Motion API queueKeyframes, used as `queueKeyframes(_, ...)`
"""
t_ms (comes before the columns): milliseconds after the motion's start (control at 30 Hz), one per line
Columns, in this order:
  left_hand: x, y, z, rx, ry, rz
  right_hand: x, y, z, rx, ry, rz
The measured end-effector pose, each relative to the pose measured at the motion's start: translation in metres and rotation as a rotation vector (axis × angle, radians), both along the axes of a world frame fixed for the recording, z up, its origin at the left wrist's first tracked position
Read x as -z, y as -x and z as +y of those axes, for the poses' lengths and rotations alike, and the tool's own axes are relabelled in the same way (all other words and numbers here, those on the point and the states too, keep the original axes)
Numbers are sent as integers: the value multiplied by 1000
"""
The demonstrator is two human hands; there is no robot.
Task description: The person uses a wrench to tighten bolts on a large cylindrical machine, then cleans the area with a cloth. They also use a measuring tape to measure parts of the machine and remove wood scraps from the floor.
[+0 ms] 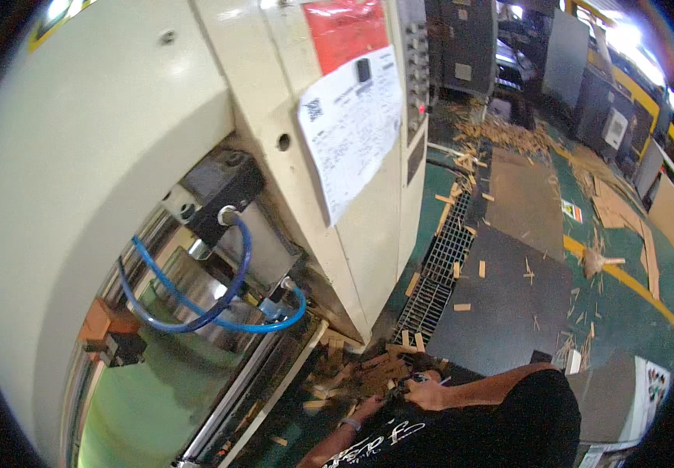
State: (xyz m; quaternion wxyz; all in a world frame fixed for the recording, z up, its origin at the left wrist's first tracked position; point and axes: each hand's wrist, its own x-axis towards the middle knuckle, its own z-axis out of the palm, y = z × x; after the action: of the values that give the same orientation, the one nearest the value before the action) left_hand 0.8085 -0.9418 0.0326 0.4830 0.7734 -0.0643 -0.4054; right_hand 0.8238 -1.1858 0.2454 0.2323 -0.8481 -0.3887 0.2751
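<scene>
Scrap-strewn green factory flooring is seen beyond a cream machine, at whose near base the left hand rests among wood offcuts while the right hand grips a small dark object, finger spread undiscernible.

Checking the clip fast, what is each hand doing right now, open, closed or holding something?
Left hand: low by the wood scraps; open or closed cannot be told.
Right hand: closed on a small dark object; what it is cannot be told.

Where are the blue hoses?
In the head view, the blue hoses loop across the lower left, on the cream machine. They hang below a black block, left of the white paper sheet stuck on the machine.
</scene>
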Motion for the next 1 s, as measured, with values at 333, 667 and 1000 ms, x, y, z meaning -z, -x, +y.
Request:
queueKeyframes(333,-25,-10,-34,-111,64,-14,103,-26,-2,-530,239,-319)
queueKeyframes(667,-45,38,-20,-436,124,-43,47,-59,58,-462,372,143)
queueKeyframes(1000,-46,133,115,-699,204,-116,-85,-17,245,-237,307,97)
